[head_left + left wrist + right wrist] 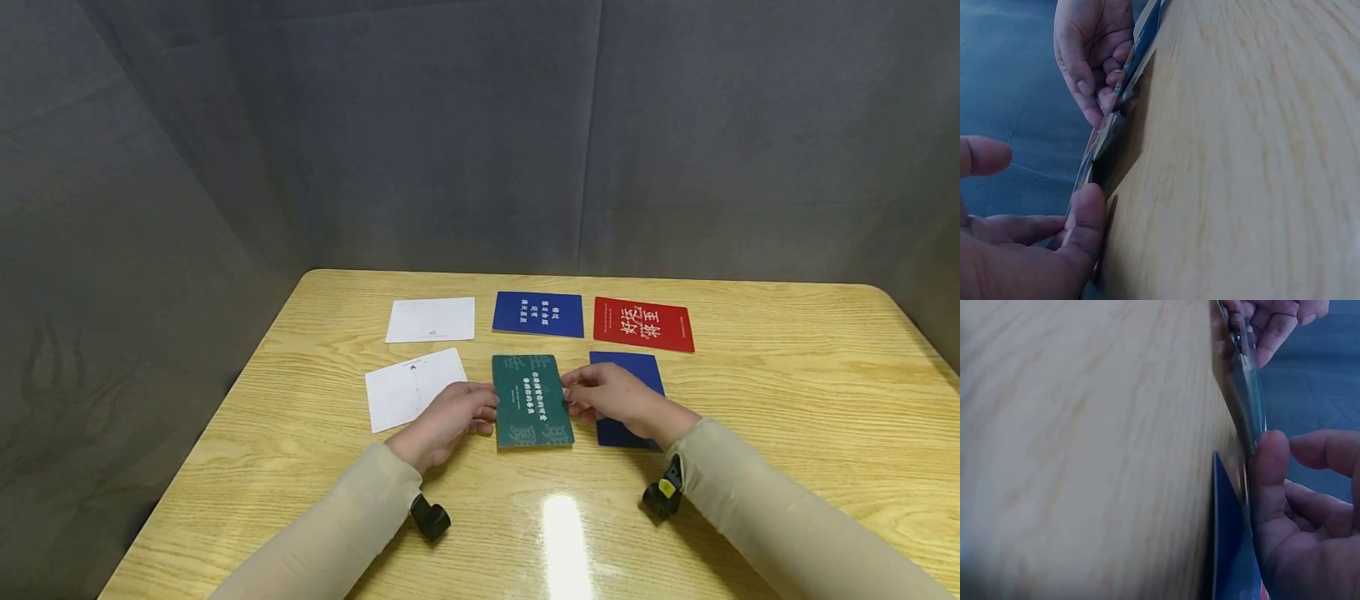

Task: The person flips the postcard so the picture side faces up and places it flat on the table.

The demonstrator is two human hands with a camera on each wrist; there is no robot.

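A green card (532, 404) with white lettering is in the middle of the table, between both hands. My left hand (457, 415) holds its left edge with fingertips and thumb, and a white card (397, 387) lies partly behind that hand. At the opposite edge, my right hand (617, 400) grips the green card with bent fingers. Under the right hand lies a plain blue card (633, 364), partly covered by it. Both wrist views show the green card edge-on, with a dark shadow or reflection on the wood beside it; whether it is fully off the table I cannot tell.
Along the back of the wooden table (285, 500) lie a white card (431, 319), a blue card with white writing (537, 314) and a red card (643, 324). Grey cloth (450, 142) hangs behind the table. Each wrist wears a small black camera.
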